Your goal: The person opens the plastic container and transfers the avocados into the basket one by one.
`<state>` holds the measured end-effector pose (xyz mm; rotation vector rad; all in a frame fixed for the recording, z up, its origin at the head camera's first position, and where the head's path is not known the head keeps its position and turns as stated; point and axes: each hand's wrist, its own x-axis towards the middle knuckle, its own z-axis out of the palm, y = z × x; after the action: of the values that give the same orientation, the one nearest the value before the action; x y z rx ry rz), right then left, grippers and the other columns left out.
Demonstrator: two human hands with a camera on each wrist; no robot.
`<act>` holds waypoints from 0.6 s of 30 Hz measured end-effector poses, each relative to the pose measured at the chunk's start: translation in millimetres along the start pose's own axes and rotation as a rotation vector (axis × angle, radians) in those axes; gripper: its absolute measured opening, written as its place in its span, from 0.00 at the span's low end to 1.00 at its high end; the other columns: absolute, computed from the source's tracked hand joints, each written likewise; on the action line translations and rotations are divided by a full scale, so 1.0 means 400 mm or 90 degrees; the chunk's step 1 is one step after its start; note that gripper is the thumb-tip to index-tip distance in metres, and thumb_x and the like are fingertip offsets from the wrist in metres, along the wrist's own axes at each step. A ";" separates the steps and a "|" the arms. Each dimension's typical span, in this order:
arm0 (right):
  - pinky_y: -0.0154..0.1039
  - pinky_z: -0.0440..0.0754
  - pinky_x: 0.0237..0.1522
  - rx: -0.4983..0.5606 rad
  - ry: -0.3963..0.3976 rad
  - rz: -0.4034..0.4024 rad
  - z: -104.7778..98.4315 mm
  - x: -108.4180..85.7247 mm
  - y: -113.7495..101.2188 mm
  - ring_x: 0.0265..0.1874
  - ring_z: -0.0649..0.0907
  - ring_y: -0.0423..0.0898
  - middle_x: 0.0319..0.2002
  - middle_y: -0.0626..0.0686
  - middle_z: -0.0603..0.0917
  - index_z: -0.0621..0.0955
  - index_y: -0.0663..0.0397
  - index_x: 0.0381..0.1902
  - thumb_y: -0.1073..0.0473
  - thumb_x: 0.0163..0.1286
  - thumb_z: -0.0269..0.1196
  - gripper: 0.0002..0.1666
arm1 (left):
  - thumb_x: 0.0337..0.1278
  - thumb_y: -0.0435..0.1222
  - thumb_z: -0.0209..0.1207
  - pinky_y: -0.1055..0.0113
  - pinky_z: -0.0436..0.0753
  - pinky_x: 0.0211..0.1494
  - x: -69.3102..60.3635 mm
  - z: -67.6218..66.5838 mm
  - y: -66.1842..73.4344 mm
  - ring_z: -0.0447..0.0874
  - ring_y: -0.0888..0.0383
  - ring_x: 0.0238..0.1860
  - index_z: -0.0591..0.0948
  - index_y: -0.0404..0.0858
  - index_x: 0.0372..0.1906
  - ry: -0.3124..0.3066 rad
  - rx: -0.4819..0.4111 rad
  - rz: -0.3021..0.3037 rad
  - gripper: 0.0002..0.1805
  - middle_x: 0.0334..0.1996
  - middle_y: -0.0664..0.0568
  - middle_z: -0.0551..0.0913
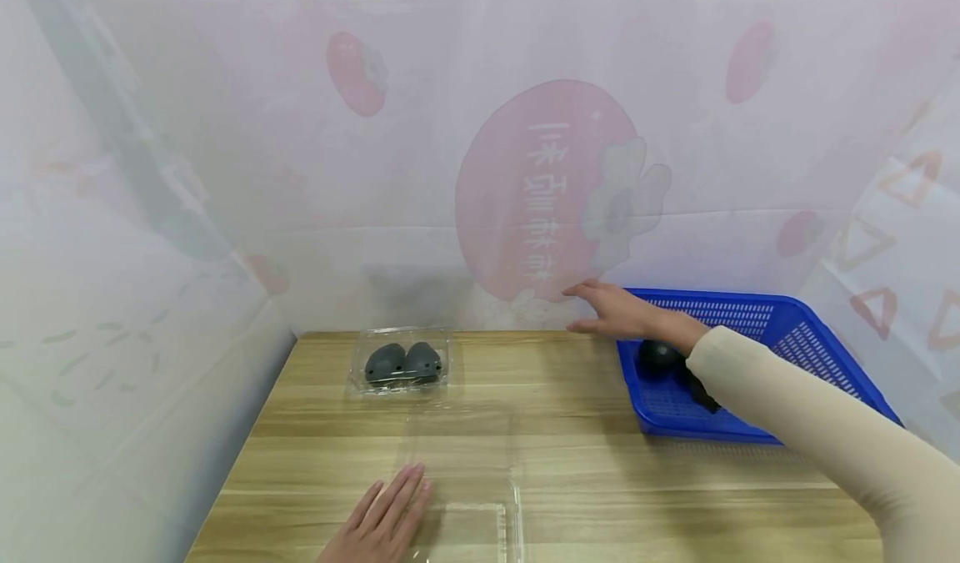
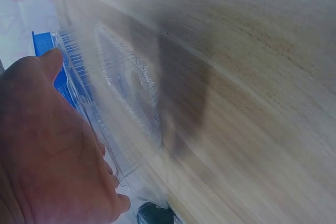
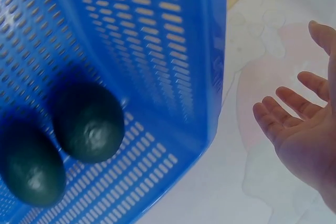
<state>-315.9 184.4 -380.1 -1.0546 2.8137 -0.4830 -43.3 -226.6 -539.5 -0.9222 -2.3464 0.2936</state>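
Note:
My left hand (image 1: 382, 517) lies with straight fingers at the left side of an open clear plastic clamshell box (image 1: 513, 517), whose lid is folded back flat on the table. Nothing shows inside this box. In the head view my right hand (image 1: 626, 313) is in the air by the left rim of a blue plastic basket (image 1: 712, 436), fingers extended and holding nothing. Inside the basket, the right wrist view shows two dark green, egg-shaped fruits like avocados, one nearer (image 3: 89, 124) the basket's corner and one beside it (image 3: 31, 163).
A second clear clamshell box (image 1: 357, 371) stands at the back left, with two dark egg-shaped fruits (image 1: 386, 363) in it. The wood-grain table (image 1: 315, 446) is bordered by pale printed cloth walls (image 1: 420, 171) at the back and sides.

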 end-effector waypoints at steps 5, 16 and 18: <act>0.65 0.72 0.70 -0.002 -0.005 -0.005 0.013 0.026 -0.022 0.73 0.72 0.67 0.74 0.68 0.72 0.71 0.62 0.77 0.48 0.77 0.67 0.40 | 0.71 0.76 0.28 0.56 0.39 0.86 -0.020 -0.001 -0.011 0.56 0.55 0.83 0.42 0.39 0.88 0.023 -0.009 -0.016 0.57 0.87 0.48 0.39; 0.60 0.75 0.69 0.007 -0.041 -0.014 0.036 0.059 -0.044 0.72 0.74 0.63 0.76 0.67 0.69 0.67 0.61 0.80 0.44 0.78 0.66 0.43 | 0.82 0.66 0.25 0.56 0.36 0.86 -0.068 -0.012 -0.054 0.42 0.57 0.86 0.42 0.40 0.88 0.038 -0.012 -0.023 0.46 0.87 0.51 0.41; 0.61 0.74 0.70 0.010 -0.042 -0.011 0.038 0.062 -0.047 0.73 0.73 0.63 0.77 0.67 0.68 0.67 0.62 0.80 0.44 0.78 0.65 0.43 | 0.81 0.67 0.26 0.55 0.37 0.86 -0.079 -0.013 -0.065 0.43 0.57 0.86 0.43 0.40 0.88 0.044 -0.011 -0.022 0.47 0.87 0.51 0.43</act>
<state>-319.8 151.0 -387.7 -1.0727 2.7416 -0.4617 -36.0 -267.4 -539.2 -0.8858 -2.3029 0.2241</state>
